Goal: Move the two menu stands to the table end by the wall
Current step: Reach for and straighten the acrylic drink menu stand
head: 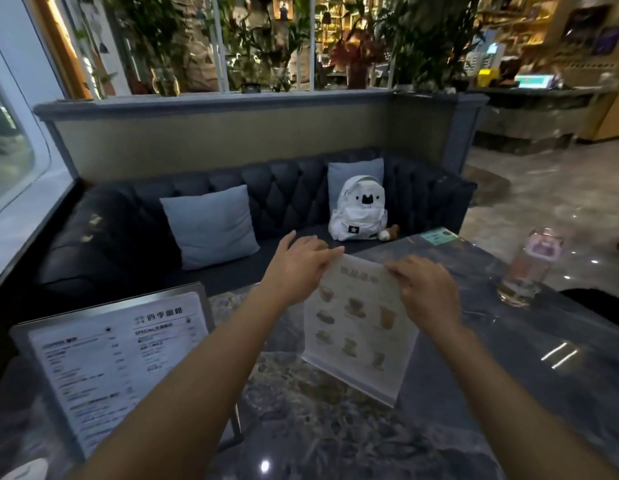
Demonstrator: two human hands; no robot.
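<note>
Dark marbled table (335,427), navy tufted sofa (284,195), pale blue cushion (211,226), white backpack (358,216)

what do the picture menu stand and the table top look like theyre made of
Picture menu stand: probably clear acrylic, since its edges and foot look see-through around a printed sheet. Table top: looks like polished dark stone or a stone-look surface; it's veined and mirrors the lights.
</note>
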